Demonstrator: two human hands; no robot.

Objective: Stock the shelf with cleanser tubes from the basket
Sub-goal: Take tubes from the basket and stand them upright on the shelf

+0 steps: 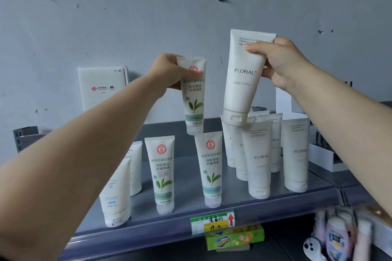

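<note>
My left hand (171,72) grips a small white tube with a green leaf print (193,99) by its crimped top, cap down, above the grey shelf (191,216). My right hand (282,63) grips a larger white FLORAL tube (241,82) near its top; its cap hangs just over the standing FLORAL tubes (259,159). Two more green-leaf tubes (162,174) (211,167) stand cap down at the shelf's front. The basket is out of view.
Plain white tubes (116,193) stand at the shelf's left. A white router box (101,87) leans on the wall behind. A price tag (212,221) hangs on the shelf edge, a green box (233,238) below it. Bottles (337,237) sit lower right.
</note>
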